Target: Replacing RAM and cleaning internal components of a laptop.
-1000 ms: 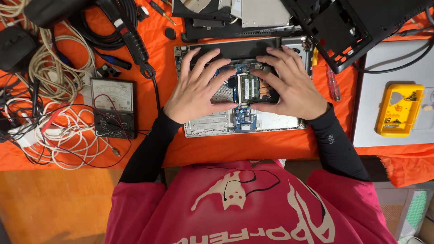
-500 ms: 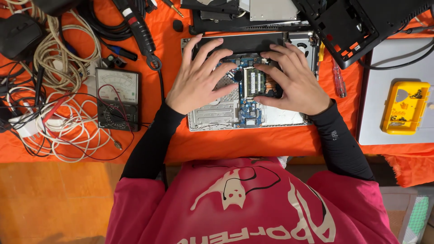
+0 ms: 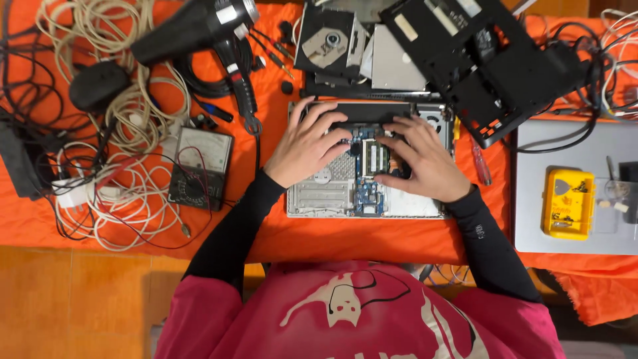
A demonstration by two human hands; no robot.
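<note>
Resting flat, both hands (image 3: 312,143) (image 3: 422,159) cover a rectangular silver laptop chassis (image 3: 319,199).

— Where does everything sit around the opened laptop chassis (image 3: 369,159)?

— Both hands rest on it: the left hand (image 3: 307,143) on its left half, the right hand (image 3: 425,159) on its right half, with the memory module (image 3: 375,157) between them.

— And to its left?

— The multimeter (image 3: 201,167) lies just left of it, and the tangle of cables (image 3: 119,193) farther left. The hair dryer (image 3: 199,30) lies behind and to the left.

— Behind it?

— The optical drive (image 3: 329,43) lies directly behind it; the removed bottom cover (image 3: 485,60) is behind and to the right.

— To its right?

— A screwdriver (image 3: 480,163) is just beside its right edge. Farther right lies a closed laptop (image 3: 565,226), with the small parts case (image 3: 568,203) on top of it.
</note>
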